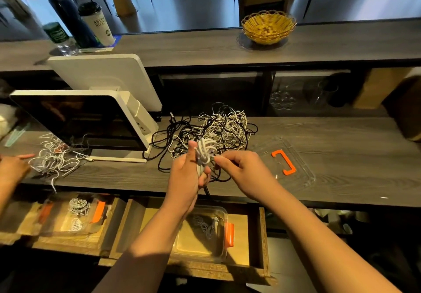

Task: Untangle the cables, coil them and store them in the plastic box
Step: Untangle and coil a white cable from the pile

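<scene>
The table (319, 133) runs dark and long across the room, and everything here is best placed from the big tangle of cables (218, 131) heaped at its middle. Just right of that tangle lies the clear lid (303, 169) with its orange handle, flat on the wood. Straight below the tangle, under the table's near edge, a drawer stands open with the plastic box (202, 231) inside; a few coiled cables already sit in it.

Between the tangle and the box, the person works a white cable coil (205, 150). The left hand (184, 178) is wrapped round the coil's lower part, thumb raised, so the bundle stands roughly upright with its loops on top. The right hand (241, 167) pinches a strand at the coil's right side, fingers curled in close.

By my reckoning this is the finishing wrap. What matters next is that the box lies directly beneath the left hand, nearer to it than to the right, so the coil only has to go downward and toward the person.
</scene>
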Motion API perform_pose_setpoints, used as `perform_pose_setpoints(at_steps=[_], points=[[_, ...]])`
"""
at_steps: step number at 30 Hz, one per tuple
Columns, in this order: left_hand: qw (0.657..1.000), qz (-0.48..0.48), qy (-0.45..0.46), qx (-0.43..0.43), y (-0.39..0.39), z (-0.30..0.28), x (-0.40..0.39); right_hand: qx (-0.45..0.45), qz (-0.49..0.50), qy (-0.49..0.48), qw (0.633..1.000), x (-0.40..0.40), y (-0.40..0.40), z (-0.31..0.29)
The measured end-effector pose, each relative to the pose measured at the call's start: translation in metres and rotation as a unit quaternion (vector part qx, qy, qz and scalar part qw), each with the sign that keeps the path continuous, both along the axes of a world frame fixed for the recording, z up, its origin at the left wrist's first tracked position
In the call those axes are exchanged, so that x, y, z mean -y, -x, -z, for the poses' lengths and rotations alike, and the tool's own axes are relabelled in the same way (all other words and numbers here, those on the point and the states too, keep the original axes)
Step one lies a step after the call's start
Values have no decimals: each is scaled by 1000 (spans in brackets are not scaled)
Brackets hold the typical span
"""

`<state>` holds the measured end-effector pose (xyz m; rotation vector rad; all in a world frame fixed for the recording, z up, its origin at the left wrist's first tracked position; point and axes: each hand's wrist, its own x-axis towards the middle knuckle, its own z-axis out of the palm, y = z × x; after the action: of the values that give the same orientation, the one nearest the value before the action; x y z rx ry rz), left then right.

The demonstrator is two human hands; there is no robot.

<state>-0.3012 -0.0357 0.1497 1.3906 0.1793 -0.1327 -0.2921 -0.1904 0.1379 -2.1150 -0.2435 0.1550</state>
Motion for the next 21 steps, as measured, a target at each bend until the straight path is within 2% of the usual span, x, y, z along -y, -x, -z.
perform_pose_setpoints(at_steps=[4, 10, 12, 14, 17, 21], points=[[999, -26, 34, 16, -1, 3, 2, -2, -19, 42, 999, -3, 2, -7], [999, 2, 31, 33, -2, 5, -4, 5, -13, 75, 997, -1, 11, -7], [999, -8, -34, 35, -3, 7, -7, 9, -30, 76, 997, -3, 17, -9], [984, -23, -166, 61, 0, 9, -7, 20, -55, 91, 994, -9, 24, -13], [928, -12, -344, 142, 3, 15, -9, 42, -69, 106, 991, -13, 30, -16], [880, 45, -445, 160, -1, 19, -18, 60, -47, 95, 993, -8, 32, -19]])
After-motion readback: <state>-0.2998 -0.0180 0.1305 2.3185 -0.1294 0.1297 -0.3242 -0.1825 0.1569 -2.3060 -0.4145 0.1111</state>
